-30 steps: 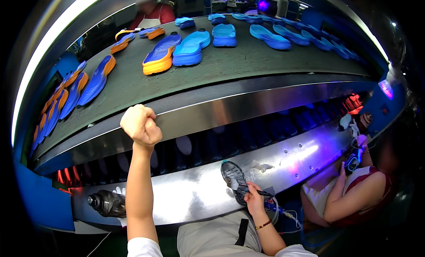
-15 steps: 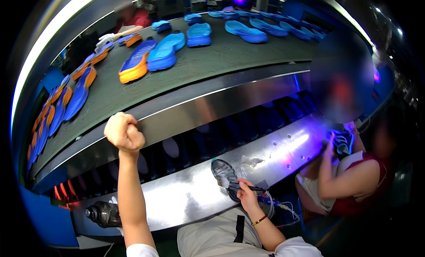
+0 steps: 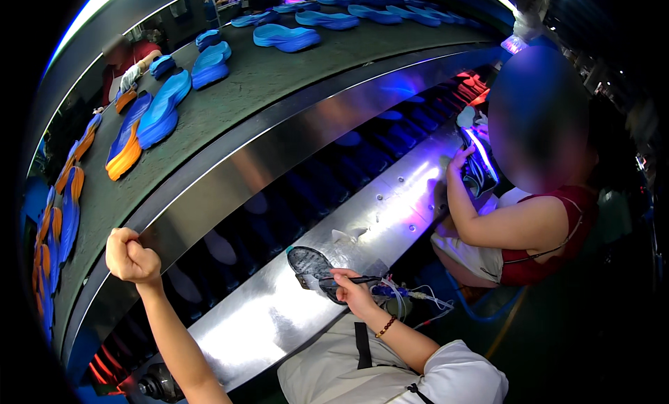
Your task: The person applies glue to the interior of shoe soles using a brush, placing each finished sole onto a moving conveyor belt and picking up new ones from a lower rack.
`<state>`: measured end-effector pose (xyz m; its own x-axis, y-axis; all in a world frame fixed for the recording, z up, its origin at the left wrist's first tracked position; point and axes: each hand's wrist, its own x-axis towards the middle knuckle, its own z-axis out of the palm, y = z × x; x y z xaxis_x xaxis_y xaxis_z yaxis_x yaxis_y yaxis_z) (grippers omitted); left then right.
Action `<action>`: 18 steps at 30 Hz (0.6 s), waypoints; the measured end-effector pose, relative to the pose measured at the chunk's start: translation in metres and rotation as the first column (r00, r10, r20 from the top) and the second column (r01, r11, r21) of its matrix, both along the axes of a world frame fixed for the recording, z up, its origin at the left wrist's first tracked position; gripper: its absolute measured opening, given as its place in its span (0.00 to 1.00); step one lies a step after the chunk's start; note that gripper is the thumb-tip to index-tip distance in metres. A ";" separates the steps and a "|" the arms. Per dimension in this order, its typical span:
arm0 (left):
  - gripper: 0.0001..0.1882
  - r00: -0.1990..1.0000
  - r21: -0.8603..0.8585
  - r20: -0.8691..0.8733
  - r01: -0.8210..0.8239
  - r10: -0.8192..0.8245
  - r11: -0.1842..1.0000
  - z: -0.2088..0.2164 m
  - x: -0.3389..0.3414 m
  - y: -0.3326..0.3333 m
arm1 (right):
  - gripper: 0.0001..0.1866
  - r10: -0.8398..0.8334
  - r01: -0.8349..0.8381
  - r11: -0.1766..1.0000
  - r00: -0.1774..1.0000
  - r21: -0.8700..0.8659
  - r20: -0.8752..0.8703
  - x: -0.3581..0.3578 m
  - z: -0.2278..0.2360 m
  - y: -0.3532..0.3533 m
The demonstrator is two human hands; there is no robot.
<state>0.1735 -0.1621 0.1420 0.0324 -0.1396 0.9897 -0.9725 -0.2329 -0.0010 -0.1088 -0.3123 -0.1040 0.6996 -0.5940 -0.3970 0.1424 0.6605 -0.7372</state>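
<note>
My left hand (image 3: pixel 132 256) is closed in a fist by the near metal edge of the conveyor, with nothing showing in it. In my right hand (image 3: pixel 354 292) is a slim black pen-like tool (image 3: pixel 333 282), its whitish tip end over a dark sole-shaped piece (image 3: pixel 311 262). That piece lies on the shiny metal shelf (image 3: pixel 237 327) in front of my lap. Thin clear tubes (image 3: pixel 401 299) and a blue fitting sit just behind the tool; whether they join it I cannot tell.
Blue and orange shoe soles (image 3: pixel 166 108) lie along the dark green belt (image 3: pixel 244 76). Below it, a shadowed lower row holds dark shoes or soles. At right a co-worker (image 3: pixel 536 230) holds a dark shoe (image 3: pixel 479 171). A dark bottle (image 3: pixel 162 383) is at lower left. Another person (image 3: pixel 129 63) stands across the belt.
My view has swung to the right, so belt, soles and shelf sit further left. The co-worker at right has raised the shoe. My left fist stays closed and my right hand keeps the tool.
</note>
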 end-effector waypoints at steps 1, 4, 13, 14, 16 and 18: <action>0.06 0.999 -0.022 0.027 -0.025 0.026 0.999 0.002 0.000 0.000 | 0.14 0.009 -0.009 1.000 1.000 -0.003 0.000 0.000 0.000 0.000; 0.07 0.971 -0.094 -0.196 -0.154 0.133 0.984 0.003 -0.001 -0.002 | 0.14 0.007 -0.007 1.000 1.000 0.000 0.007 -0.003 0.003 -0.001; 0.13 0.682 0.247 -0.247 -0.643 0.688 0.725 0.014 0.002 -0.010 | 0.14 0.069 -0.070 0.996 0.997 0.051 0.028 -0.017 0.021 -0.012; 0.14 0.665 0.283 -0.270 -0.636 0.696 0.717 0.012 0.006 -0.009 | 0.14 0.075 -0.076 0.997 0.997 0.032 0.016 -0.018 0.023 -0.012; 0.15 0.645 0.314 -0.288 -0.635 0.708 0.706 0.011 0.011 -0.007 | 0.13 0.087 -0.087 0.996 0.996 0.011 0.009 -0.018 0.025 -0.014; 0.15 0.633 0.336 -0.315 -0.622 0.707 0.707 0.012 0.011 -0.007 | 0.13 0.111 -0.111 0.994 0.993 0.006 0.036 -0.017 0.027 -0.013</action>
<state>0.1849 -0.1687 0.1540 0.5628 -0.0921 0.8215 -0.4713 -0.8521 0.2274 -0.1254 -0.3253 -0.0773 0.7745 -0.5089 -0.3756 0.0937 0.6796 -0.7276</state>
